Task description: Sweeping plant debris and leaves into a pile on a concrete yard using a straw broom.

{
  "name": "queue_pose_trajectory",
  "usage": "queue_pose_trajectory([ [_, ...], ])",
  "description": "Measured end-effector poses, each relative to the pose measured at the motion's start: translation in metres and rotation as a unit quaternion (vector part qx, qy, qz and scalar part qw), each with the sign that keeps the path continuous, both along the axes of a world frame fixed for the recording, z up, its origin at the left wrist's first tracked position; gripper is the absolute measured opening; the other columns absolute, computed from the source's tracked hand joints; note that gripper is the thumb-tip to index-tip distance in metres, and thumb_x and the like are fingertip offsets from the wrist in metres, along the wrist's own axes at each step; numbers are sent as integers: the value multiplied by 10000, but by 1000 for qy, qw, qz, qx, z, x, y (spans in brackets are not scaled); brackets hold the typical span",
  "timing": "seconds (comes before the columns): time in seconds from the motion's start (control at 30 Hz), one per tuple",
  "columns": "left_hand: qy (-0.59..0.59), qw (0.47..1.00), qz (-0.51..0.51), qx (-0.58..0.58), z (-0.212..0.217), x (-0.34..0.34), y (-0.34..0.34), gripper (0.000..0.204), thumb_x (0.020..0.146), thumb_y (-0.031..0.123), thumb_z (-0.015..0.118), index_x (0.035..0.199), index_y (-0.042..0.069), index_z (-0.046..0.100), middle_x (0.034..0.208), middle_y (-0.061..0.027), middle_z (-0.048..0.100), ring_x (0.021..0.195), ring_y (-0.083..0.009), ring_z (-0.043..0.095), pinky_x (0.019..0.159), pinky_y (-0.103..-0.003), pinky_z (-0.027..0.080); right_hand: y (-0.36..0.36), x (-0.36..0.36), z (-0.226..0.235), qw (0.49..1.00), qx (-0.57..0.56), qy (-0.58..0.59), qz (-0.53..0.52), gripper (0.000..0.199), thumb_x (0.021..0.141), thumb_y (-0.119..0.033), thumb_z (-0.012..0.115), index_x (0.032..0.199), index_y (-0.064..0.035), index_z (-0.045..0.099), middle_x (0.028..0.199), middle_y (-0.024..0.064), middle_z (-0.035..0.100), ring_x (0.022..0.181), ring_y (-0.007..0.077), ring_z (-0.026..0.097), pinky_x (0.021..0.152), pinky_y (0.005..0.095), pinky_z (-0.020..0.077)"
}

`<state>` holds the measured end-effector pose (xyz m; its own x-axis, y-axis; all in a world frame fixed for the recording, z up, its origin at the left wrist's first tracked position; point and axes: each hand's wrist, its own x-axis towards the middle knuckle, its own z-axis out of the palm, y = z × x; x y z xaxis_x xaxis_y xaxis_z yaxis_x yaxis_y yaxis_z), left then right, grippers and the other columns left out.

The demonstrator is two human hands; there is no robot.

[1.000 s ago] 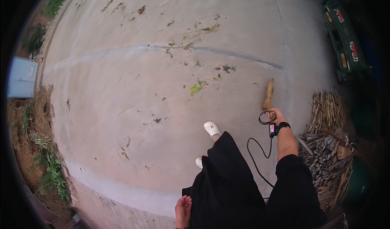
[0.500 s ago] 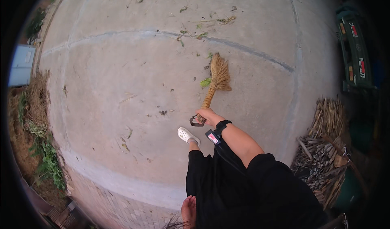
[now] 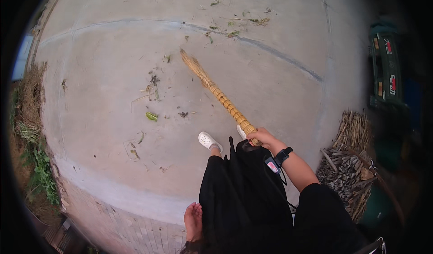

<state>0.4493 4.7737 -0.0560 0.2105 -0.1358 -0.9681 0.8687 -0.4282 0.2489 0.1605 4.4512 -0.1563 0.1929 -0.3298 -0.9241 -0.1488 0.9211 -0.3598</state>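
**Straw broom in right hand, head out on the concrete**

Black clothing fills the bottom of the view. Left hand (image 3: pixel 193 221) hangs low beside it, nothing in it, fingers loosely curled, not gripping.

Right hand (image 3: pixel 262 137): fingers clenched around the near end of one broom (image 3: pixel 219 96). One dark band with a small device sits on that wrist (image 3: pixel 278 158), a thin cord trailing from it.

Two white shoes: one (image 3: pixel 208 140) clear to the left of the grip, the other (image 3: pixel 241 131) mostly hidden, just beside the handle.

Broom: single, yellow bound-straw handle with ring wraps. Long axis runs diagonally from the hand up and to the left; bristle end points away from the person, tip at or just over the ground, can't tell contact.

Surface: outdoor grey concrete slab (image 3: pixel 112 51), one curved joint line across the far part. Brick paving (image 3: pixel 135 229) edges it near the bottom. Scattered green leaf bits and twigs around the bristle end and further out; one brighter green leaf (image 3: pixel 151 116) to the left.

Right side: one pile of dry sticks and stalks (image 3: pixel 349 163). Beyond it, one dark green crate (image 3: pixel 385 69). Left edge: strip of grass and weeds (image 3: pixel 31 132).
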Motion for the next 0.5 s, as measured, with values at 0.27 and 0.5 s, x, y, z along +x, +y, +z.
queue_pose_trajectory([
  [0.27, 16, 999, -30, 0, -12, 44, -13, 256, 889, 197, 474, 1048, 1, 520, 944, -106, 595, 842, -178, 572, 769, -274, 467, 100, -132, -20, 964, 116, 128, -202, 179, 720, -19, 579, 845, 30, 460, 679, 107, 525, 552, 197, 563, 465, 301, 502],
  [0.5, 7, 997, -66, 29, -5, 65, -20, 258, 891, 195, 472, 1056, 4, 521, 966, -112, 597, 863, -179, 572, 786, -276, 463, 83, -81, -77, 929, 201, 102, -294, 152, 756, -57, 555, 851, -3, 449, 687, 91, 517, 570, 189, 555, 483, 284, 515],
])
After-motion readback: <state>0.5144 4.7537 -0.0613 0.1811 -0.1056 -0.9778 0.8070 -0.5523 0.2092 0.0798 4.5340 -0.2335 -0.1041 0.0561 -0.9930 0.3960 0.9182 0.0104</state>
